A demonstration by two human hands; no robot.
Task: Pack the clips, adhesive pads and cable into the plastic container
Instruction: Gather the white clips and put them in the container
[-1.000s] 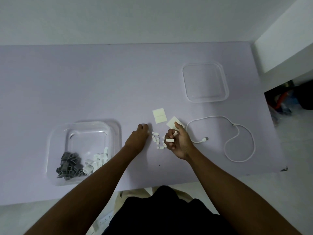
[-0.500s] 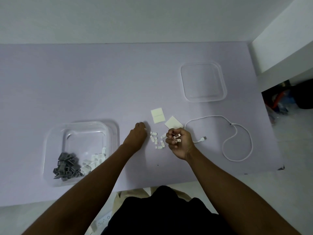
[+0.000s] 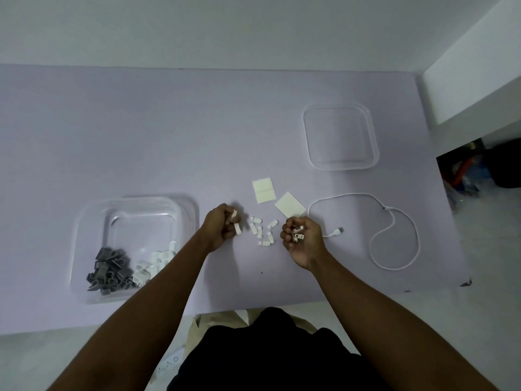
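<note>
Dark and white clips already lie in plastic container (image 3: 135,246); loose white clips (image 3: 262,231) remain on bench (image 3: 141,136). Left hand (image 3: 221,230) and right hand (image 3: 300,237) fingers curled round clips. Adhesive pads (image 3: 263,190), cable (image 3: 394,230) unpacked

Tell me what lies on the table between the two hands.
In the head view, a loose scatter of small white clips lies on the table between the left hand and right hand.

Dim, soft-shadowed, wide-angle bowing at edges.
</note>
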